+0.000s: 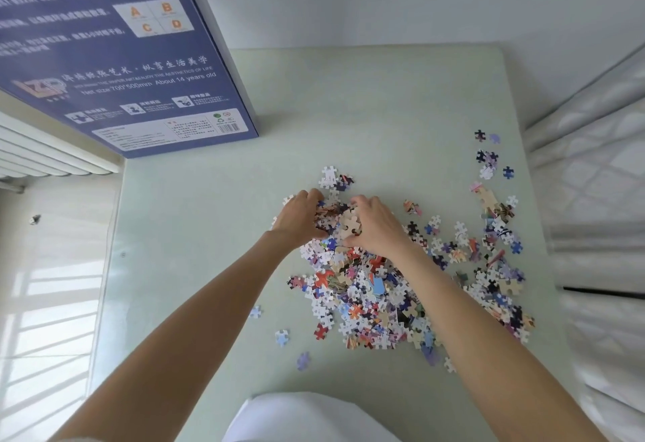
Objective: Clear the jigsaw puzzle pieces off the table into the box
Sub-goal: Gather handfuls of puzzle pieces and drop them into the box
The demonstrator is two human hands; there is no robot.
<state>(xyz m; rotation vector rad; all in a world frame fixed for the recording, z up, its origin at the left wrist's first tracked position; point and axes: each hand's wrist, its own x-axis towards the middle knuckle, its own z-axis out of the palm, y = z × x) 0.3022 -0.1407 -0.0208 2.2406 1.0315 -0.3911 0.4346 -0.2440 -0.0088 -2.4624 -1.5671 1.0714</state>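
Here, head view only.
Box [115,57]: blue, flat, standing tilted at the far left corner of the surface, its printed back toward the camera.
Box writing: white Chinese lines, mostly blurred; codes ending "D761-D1000"; a white panel with orange letters A, B, C, D; English lines "ENJOY THE AESTHETICS OF LIFE", "Net size:700*500mm" and "About 14 years old"; a barcode and recycling marks on a white strip near the lower edge.
Surface [349,99]: pale green, smooth, with a white wall behind it.
Pieces [366,295]: a loose heap of small jigsaw pieces in the middle of the surface, some picture side up in red, orange, blue, purple and black, many showing white or tan backs; a thinner scatter runs toward the right edge, and a few single pieces lie apart at the near left of the heap.
Left hand [300,214]: at the far end of the heap, fingers curled down into the pieces, gathering a clump.
Right hand [375,225]: just beside the left hand, fingers and thumb curled round pieces, a tan-backed one showing between the two hands.
Arms: bare, both reaching forward over the near part of the surface.
Radiator [45,151]: white, at the left, below the box.
Bed [600,197]: white quilted bedding along the right side.
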